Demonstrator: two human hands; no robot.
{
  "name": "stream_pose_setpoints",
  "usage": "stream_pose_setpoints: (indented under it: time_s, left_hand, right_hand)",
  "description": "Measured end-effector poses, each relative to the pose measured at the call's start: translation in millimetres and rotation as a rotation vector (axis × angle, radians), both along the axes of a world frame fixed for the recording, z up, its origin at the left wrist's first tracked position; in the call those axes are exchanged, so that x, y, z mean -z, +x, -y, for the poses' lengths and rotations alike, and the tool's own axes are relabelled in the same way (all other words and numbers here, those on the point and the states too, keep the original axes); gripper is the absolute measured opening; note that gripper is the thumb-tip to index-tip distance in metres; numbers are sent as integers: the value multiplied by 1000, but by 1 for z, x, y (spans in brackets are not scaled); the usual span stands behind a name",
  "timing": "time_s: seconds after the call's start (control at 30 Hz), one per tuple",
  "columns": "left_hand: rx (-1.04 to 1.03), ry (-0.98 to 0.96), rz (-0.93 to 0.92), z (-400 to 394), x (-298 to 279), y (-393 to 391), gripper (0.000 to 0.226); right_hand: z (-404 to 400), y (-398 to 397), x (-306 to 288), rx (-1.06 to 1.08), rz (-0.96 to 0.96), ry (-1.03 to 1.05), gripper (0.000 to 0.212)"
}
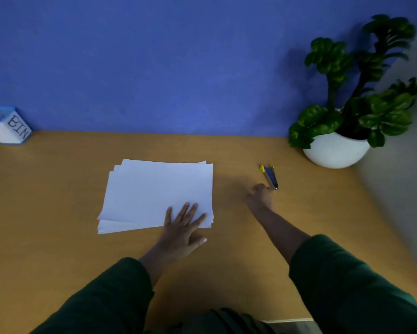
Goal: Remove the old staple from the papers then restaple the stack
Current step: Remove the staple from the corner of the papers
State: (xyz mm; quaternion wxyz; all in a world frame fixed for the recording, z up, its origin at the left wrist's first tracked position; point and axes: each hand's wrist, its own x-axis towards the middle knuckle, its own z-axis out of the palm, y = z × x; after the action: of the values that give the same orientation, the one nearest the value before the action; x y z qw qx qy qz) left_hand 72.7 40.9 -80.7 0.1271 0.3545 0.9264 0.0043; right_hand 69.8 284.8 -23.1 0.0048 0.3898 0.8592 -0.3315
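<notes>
White paper stack (158, 194) sits on the worktop (58, 201), left hand (182, 231) flat and open on its corner; right hand (260, 196) reaches the stapler (270, 177), grip too blurry to tell.

Box marked BIN (8, 127) far left, potted plant (352, 97) far right

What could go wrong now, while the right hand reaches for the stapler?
1. The papers are fanned unevenly, and the left hand presses only their near right corner, so they may shift further.
2. The right hand is only at the near tip of the stapler, so it might push it away.
</notes>
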Motion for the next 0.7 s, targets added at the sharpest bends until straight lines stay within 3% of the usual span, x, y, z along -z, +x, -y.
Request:
stream_pose_setpoints:
  time_s: [0.1, 0.33, 0.57, 0.7]
  left_hand:
    - [3, -18, -28, -2, 3, 0, 68]
    - [-2, -57, -84, -5, -2, 0, 65]
    - [6, -54, -99, -4, -2, -1, 63]
    - [10, -13, -92, -3, -1, -1, 65]
  right_hand:
    - [-40, -7, 1, 94, 32, 159, 48]
    - [-86, -15, 24, 21, 176, 182, 48]
    - [-91, -33, 31, 67, 143, 181, 38]
    - [-81, -38, 33, 140, -1, 96, 40]
